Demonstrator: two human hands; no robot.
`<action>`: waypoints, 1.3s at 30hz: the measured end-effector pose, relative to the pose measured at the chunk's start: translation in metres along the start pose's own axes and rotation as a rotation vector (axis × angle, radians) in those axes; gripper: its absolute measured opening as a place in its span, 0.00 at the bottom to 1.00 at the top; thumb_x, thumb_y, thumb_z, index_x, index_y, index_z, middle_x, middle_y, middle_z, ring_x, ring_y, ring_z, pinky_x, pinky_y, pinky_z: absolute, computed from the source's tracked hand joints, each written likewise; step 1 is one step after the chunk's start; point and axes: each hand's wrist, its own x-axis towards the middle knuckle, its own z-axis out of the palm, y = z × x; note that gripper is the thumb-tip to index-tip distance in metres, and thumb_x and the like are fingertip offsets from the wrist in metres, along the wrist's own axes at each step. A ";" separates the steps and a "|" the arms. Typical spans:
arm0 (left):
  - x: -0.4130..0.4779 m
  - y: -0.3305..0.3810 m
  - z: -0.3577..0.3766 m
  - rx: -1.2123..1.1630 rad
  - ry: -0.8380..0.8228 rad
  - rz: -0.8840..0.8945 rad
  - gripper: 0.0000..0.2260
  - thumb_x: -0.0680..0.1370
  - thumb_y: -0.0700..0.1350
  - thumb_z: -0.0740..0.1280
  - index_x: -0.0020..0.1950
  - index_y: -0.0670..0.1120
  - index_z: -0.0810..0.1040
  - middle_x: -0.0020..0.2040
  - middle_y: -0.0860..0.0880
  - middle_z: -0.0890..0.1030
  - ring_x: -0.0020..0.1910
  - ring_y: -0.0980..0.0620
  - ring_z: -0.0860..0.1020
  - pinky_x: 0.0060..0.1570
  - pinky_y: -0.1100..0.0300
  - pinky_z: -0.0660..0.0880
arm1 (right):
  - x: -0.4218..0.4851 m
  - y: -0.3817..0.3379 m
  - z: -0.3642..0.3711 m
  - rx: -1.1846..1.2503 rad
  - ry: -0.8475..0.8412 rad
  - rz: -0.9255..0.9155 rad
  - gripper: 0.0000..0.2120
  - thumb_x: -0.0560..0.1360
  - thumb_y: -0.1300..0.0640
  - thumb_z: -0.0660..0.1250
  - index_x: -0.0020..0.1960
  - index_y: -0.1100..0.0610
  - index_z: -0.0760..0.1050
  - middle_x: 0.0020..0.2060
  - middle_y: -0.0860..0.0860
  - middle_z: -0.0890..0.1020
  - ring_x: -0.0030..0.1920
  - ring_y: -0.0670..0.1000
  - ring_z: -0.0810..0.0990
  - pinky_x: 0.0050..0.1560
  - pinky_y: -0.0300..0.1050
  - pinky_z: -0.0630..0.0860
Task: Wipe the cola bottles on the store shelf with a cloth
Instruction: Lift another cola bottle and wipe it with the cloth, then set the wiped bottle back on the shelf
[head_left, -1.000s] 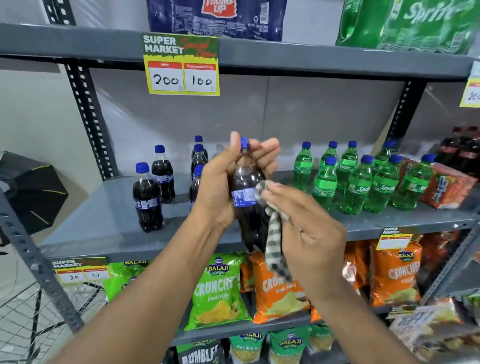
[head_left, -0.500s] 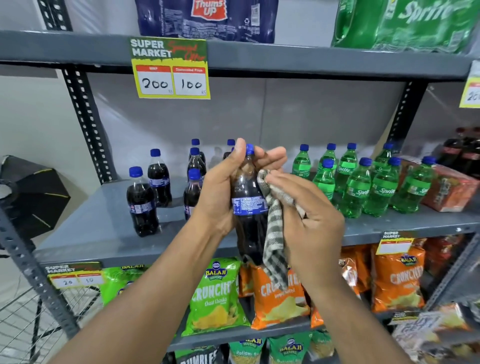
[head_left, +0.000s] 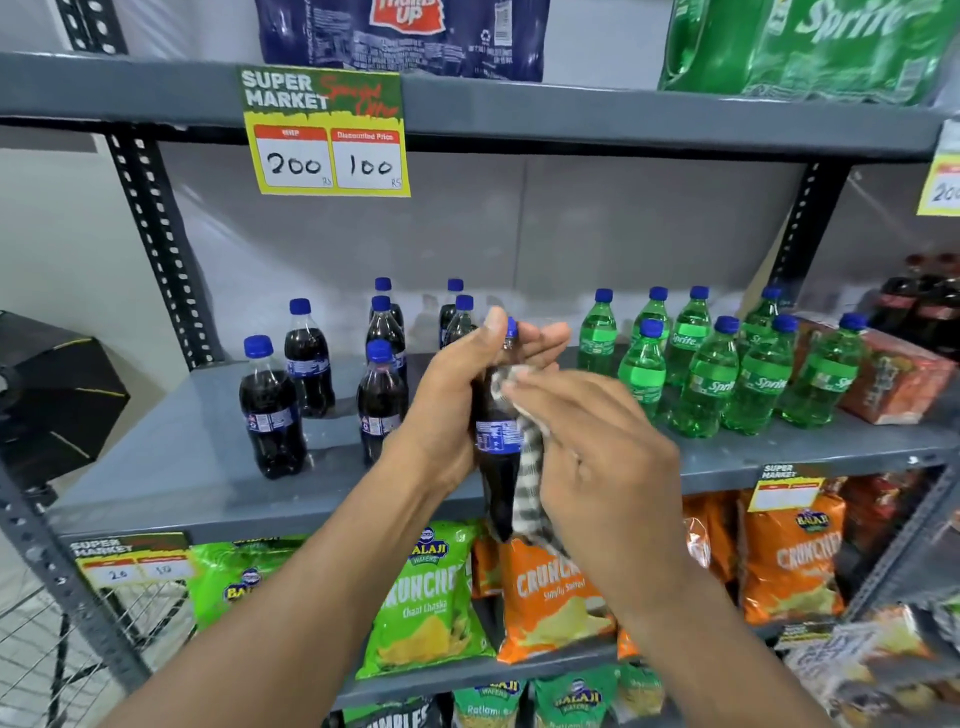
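Observation:
My left hand (head_left: 457, 395) grips a dark cola bottle (head_left: 496, 447) by its neck and upper body, holding it upright in front of the grey middle shelf (head_left: 171, 467). Its blue cap shows between my fingers. My right hand (head_left: 597, 457) presses a grey-and-white checked cloth (head_left: 527, 483) against the bottle's right side, near the shoulder and blue label; the cloth's end hangs down beside the bottle. Several more cola bottles (head_left: 272, 410) with blue caps stand on the shelf to the left and behind.
Green Sprite bottles (head_left: 696, 379) stand in rows on the right of the same shelf, beside an orange wrapped pack (head_left: 893, 374). Snack bags (head_left: 426, 597) fill the shelf below. A yellow price tag (head_left: 327, 135) hangs from the upper shelf. A wire basket (head_left: 36, 654) sits low left.
My right hand has slid the cloth along the bottle's right side, from mid-body up toward the shoulder. The view has drifted slightly; my left hand's grip is unchanged.

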 end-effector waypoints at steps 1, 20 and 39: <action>0.000 0.000 0.000 0.008 0.005 -0.003 0.16 0.81 0.51 0.62 0.46 0.42 0.83 0.57 0.36 0.84 0.64 0.42 0.80 0.60 0.54 0.78 | 0.007 -0.001 0.000 -0.045 -0.034 -0.022 0.15 0.76 0.69 0.64 0.58 0.61 0.83 0.55 0.53 0.84 0.58 0.53 0.80 0.65 0.43 0.75; 0.040 0.038 -0.024 0.669 0.094 0.159 0.15 0.86 0.49 0.58 0.48 0.49 0.82 0.55 0.47 0.84 0.56 0.48 0.79 0.62 0.53 0.73 | -0.081 0.029 -0.008 0.002 -0.224 0.030 0.17 0.74 0.66 0.61 0.54 0.58 0.86 0.53 0.45 0.85 0.54 0.47 0.77 0.57 0.37 0.77; 0.061 -0.026 -0.081 0.914 0.190 0.057 0.12 0.86 0.45 0.57 0.51 0.53 0.80 0.53 0.51 0.80 0.55 0.55 0.76 0.54 0.62 0.70 | -0.098 0.067 -0.029 0.054 -0.108 0.176 0.26 0.66 0.74 0.62 0.57 0.53 0.84 0.57 0.38 0.83 0.58 0.44 0.78 0.60 0.31 0.73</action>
